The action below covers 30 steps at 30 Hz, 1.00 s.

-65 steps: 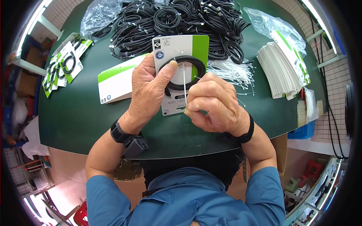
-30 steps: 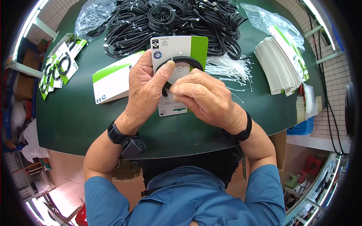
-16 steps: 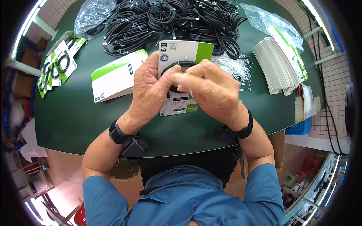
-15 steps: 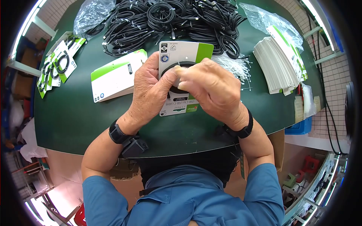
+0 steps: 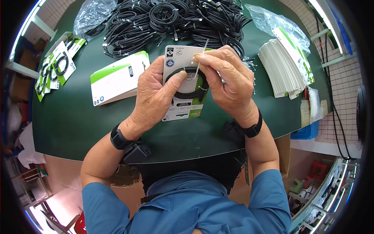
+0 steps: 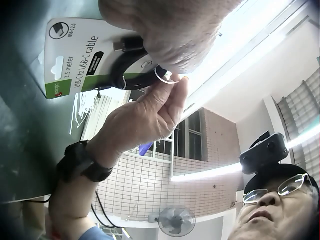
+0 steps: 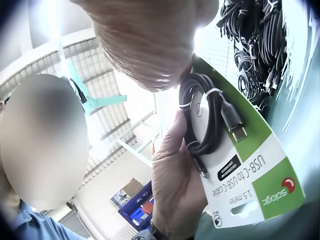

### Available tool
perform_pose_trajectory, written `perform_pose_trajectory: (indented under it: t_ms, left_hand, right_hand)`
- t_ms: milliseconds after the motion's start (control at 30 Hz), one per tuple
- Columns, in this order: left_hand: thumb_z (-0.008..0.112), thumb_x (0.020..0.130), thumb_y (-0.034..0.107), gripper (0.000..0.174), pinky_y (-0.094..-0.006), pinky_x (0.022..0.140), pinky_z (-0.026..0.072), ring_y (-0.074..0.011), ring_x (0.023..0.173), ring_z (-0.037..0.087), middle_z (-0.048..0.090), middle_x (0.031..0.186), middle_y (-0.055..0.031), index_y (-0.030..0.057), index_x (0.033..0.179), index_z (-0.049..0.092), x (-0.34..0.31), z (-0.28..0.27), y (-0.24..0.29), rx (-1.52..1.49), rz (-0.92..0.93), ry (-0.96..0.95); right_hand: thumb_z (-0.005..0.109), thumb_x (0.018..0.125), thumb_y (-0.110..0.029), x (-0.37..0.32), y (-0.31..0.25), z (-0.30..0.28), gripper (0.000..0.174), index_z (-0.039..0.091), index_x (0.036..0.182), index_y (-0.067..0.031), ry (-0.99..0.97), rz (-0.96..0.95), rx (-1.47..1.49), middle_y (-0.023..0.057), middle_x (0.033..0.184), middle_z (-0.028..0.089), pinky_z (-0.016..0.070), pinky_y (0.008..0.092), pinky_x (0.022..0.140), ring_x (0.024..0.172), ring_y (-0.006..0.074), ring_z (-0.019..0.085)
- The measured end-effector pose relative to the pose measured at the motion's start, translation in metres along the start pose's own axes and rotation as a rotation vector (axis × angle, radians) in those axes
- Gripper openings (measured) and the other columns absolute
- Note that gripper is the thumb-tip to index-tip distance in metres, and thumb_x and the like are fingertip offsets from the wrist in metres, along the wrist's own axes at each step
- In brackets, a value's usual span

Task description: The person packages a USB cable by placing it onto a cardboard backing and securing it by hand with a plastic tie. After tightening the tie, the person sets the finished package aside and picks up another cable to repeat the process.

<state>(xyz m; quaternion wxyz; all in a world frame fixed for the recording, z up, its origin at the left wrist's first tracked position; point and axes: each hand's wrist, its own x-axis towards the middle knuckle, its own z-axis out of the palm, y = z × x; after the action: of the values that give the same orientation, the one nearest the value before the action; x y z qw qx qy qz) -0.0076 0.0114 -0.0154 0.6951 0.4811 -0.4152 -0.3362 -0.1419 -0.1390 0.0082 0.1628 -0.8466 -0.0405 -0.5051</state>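
Note:
In the head view the left hand (image 5: 155,93) holds a white and green card (image 5: 182,57), its thumb pressing a coiled black cable (image 5: 189,94) against the card. Between thumb and fingers the right hand (image 5: 230,78) pinches a thin white cable tie (image 5: 199,65) above the coil. The left wrist view shows the tie (image 6: 161,78) curving from the coil to the right fingertips. White ties bind the coil (image 7: 216,120) in the right wrist view, where a metal USB-C plug (image 7: 239,133) lies over the card (image 7: 235,187).
A heap of black cables (image 5: 167,23) lies at the back, with loose white ties (image 5: 249,66) partly behind the right hand. Card stacks stand left (image 5: 117,80) and right (image 5: 278,68). Carded cables (image 5: 58,68) lie far left; plastic bags (image 5: 93,15) lie at the back.
The right hand has moved up and right from over the coil, uncovering it, and the pinched tie now points upward. The left hand keeps its grip on card and cable.

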Motion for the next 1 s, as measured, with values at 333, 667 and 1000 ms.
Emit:
perform_pose_trajectory:
  t_ms: [333,667,1000]
  left_hand:
    - [0.065,0.104,0.008,0.030,-0.0297,0.088,0.0606,-0.0131,0.101,0.072,0.076,0.115,-0.0105,-0.0032,0.131,0.063,0.000,0.000,-0.001,0.014,0.033,0.020]
    - [0.065,0.104,0.009,0.031,-0.0299,0.088,0.0611,-0.0138,0.101,0.072,0.076,0.114,-0.0117,-0.0039,0.132,0.062,0.001,-0.001,-0.001,0.007,0.060,0.021]
    - [0.065,0.106,0.010,0.025,-0.0280,0.086,0.0614,-0.0114,0.099,0.072,0.076,0.112,-0.0102,-0.0011,0.129,0.063,0.009,-0.008,0.000,-0.104,0.016,0.106]
  right_hand:
    - [0.085,0.080,0.006,-0.003,-0.005,-0.008,0.036,0.078,0.113,-0.0053,-0.093,-0.091,-0.037,0.0111,0.100,0.074,0.0564,0.0328,0.069,0.084,0.0230,0.073]
    - [0.083,0.086,0.004,-0.004,-0.005,-0.007,0.024,0.076,0.107,-0.0037,-0.014,-0.159,0.020,0.0133,0.100,0.075,0.0561,0.0331,0.067,0.086,0.0235,0.074]
    - [0.085,0.076,0.003,0.008,-0.006,-0.020,0.024,0.076,0.096,-0.0073,-0.091,-0.138,-0.014,0.0120,0.106,0.076,0.0565,0.0338,0.071,0.090,0.0248,0.070]
